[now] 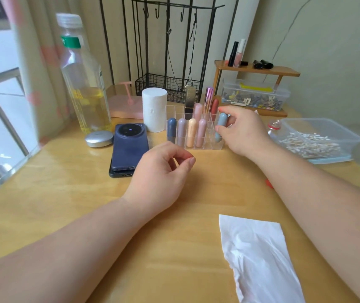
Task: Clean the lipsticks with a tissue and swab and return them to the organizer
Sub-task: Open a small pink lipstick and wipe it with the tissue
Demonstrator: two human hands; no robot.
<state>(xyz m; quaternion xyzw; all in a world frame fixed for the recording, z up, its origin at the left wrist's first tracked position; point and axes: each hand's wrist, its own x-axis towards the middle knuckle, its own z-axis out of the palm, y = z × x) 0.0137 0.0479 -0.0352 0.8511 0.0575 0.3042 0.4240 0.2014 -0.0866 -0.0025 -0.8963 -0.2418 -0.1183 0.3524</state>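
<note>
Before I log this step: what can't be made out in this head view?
Head view:
- Bottom of the grey-blue capsule lipstick, blurred through the clear acrylic organizer; seated or lifted, unclear.
- Its right side, covered by the right hand.
- Small red object, mostly behind the right forearm.
- Flat white tissue sheet, cut off by the bottom edge.
- Whether the left hand pinches anything: too small.

Both bare forearms reach from near to far, the left hand (161,171) at centre with fingers curled toward its thumb, the right hand (242,132) farther right, pinching an upright grey-blue lipstick (221,125) between thumb and fingertips.
</note>
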